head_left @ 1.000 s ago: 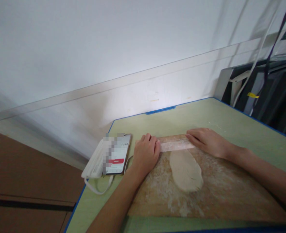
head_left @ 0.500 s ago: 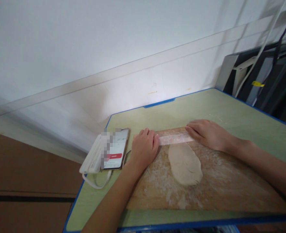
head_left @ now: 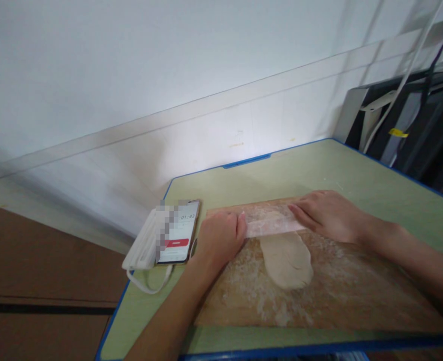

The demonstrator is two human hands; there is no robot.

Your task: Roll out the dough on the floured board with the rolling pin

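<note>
A pale, floured rolling pin lies crosswise over the far part of a flattened oval of dough. My left hand is closed around the pin's left end, and my right hand grips its right end. The hands cover both ends of the pin. Under the dough is a wooden board dusted with white flour. Most of the dough shows on the near side of the pin, with a smooth surface and a rounded near edge.
The board rests on a light green table with blue edging. Left of my left hand lie a phone with a lit screen and a white face mask with a loop. A white wall stands behind; dark panels and cables are at the right.
The rolling pin has moved a little toward me over the dough, with both hands still gripping its ends. Less of the dough shows on the near side.
</note>
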